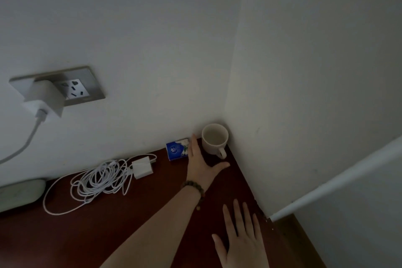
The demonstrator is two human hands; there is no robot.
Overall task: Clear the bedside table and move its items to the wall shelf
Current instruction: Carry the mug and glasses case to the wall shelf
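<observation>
A cream mug [214, 139] stands in the far right corner of the dark red bedside table [108, 230], handle toward me. My left hand [201, 162], a bead bracelet on its wrist, lies open just in front of the mug, fingers and thumb spread to either side without touching it. A blue tissue pack [176, 150] rests against the wall left of that hand. A white charger with a tangled cable [102, 180] lies mid-table. My right hand [241, 237] rests flat and open near the table's right edge. No wall shelf is in view.
A wall socket [63, 87] holds a white plug with a cable running off left. A pale green rounded object [20, 193] sits at the table's left end. White walls meet in the corner behind the mug. A white rod [339, 183] slants down on the right.
</observation>
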